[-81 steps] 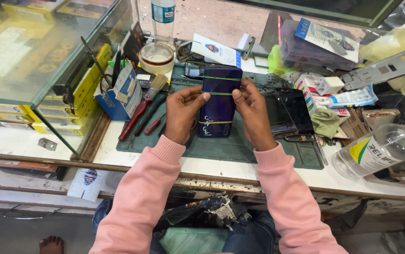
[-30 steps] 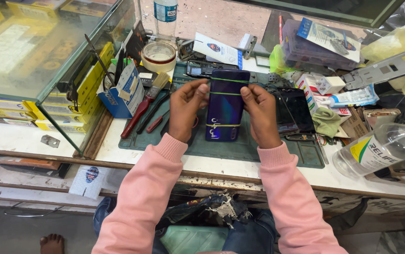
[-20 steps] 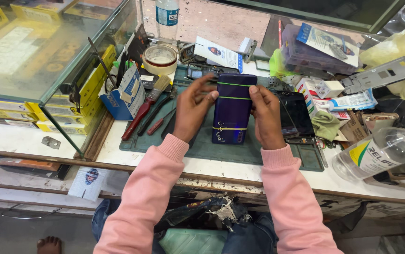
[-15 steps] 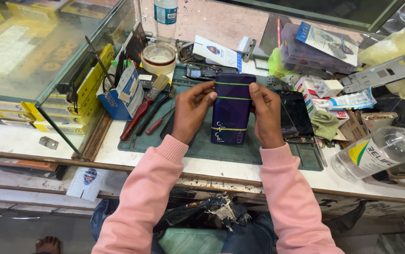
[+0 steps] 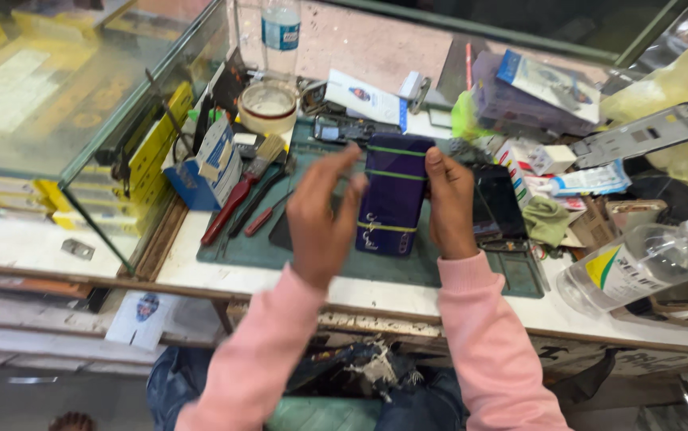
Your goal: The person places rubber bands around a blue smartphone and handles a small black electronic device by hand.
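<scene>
phone: dark purple smartphone bound with green rubber bands, back up on the green work mat on the desk
right hand: grips phone's right edge, steadying it
left hand: fingers spread, just off the left edge, holding nothing
bands: clamp the back cover

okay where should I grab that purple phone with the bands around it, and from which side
Grip the purple phone by its long side edges, between the green bands and the lower yellow one. The right hand already presses the right edge, so the left hand should probably close in from the left.

One head-worn camera looks steeply down, close over the cluttered workbench.
</scene>
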